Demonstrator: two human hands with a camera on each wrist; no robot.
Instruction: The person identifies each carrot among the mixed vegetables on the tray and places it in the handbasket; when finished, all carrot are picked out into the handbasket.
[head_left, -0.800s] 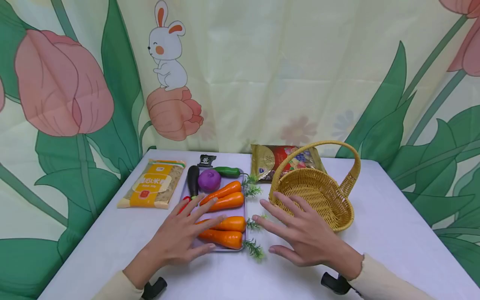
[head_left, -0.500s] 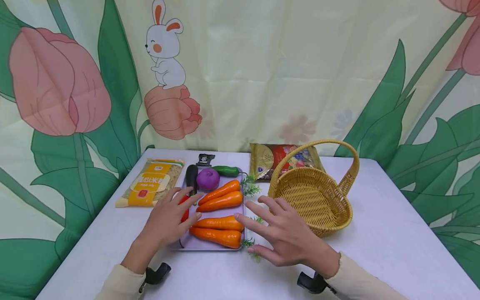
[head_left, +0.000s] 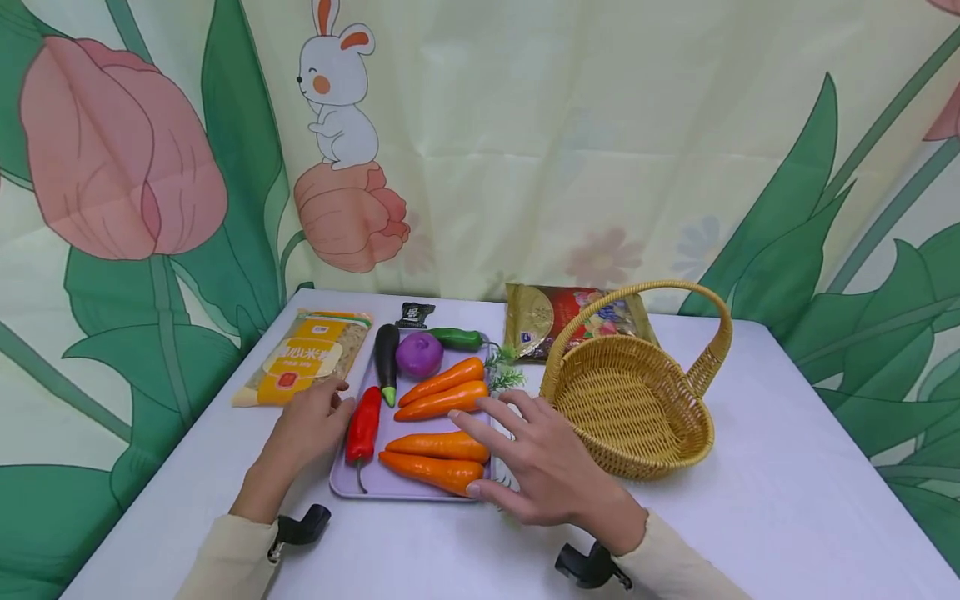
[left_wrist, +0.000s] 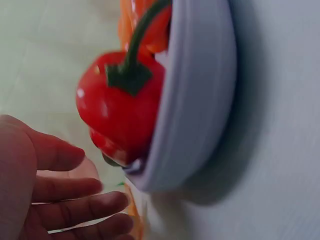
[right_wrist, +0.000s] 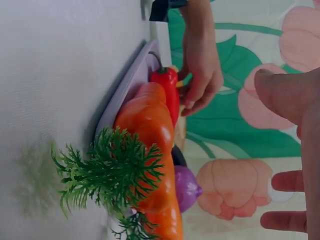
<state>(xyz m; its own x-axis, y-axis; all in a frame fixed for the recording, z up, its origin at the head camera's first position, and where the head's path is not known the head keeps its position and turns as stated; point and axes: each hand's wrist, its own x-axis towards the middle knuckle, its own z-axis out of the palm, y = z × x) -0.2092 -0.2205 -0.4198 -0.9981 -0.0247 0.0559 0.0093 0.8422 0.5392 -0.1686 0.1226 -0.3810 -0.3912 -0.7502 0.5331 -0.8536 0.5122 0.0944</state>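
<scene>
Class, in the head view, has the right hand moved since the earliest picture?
Yes, leftward. Against the lavender tray, the right hand was wholly beyond the right edge in the earliest picture; now it overlaps that edge.

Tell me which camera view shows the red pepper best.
The head view: it shows the red pepper from tip to stem, lying on the tray. The left wrist view shows it close but nearly end-on, mostly the stem end; the right wrist view shows it smaller, partly behind a carrot.
</scene>
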